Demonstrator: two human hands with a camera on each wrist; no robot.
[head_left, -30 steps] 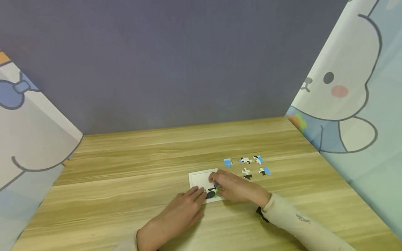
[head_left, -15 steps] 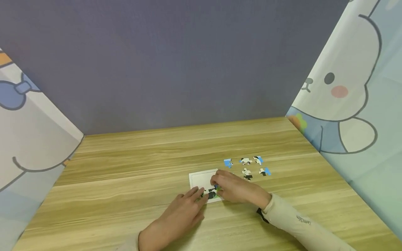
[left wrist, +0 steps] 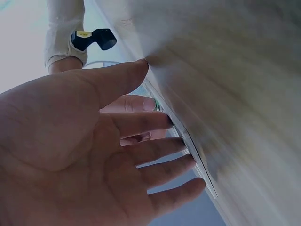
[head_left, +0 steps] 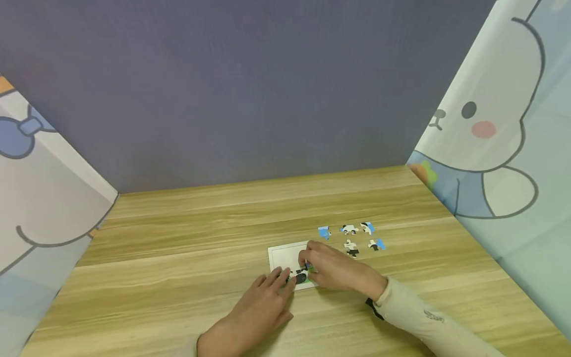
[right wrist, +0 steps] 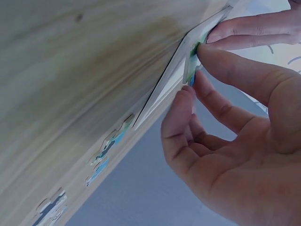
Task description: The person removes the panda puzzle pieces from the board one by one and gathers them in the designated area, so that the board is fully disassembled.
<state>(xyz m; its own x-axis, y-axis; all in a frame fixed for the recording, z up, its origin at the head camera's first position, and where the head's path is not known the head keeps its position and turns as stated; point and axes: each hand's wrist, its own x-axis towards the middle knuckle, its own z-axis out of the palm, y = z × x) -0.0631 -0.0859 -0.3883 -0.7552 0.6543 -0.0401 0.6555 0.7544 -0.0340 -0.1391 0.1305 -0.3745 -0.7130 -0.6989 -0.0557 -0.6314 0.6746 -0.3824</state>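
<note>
Green-and-blue jigsaw piece (right wrist: 190, 68) pinched by the right hand (head_left: 339, 266), at the right side of a white puzzle tray (head_left: 284, 256), left hand (head_left: 256, 307) with fingers extended, touching the tray's near side, loose panda pieces (head_left: 350, 229) beyond, wood-grain desk (head_left: 178, 248).

Right hand (head_left: 335, 267) blocks tray (head_left: 284, 256) at right; far-left approach free.

grey panel (head_left: 267, 94) at the far edge of a wood-grain table (head_left: 178, 233); cartoon-printed left wall (head_left: 49, 198); pink-cheeked figure (head_left: 499, 99) on the right wall (head_left: 526, 263)
</note>
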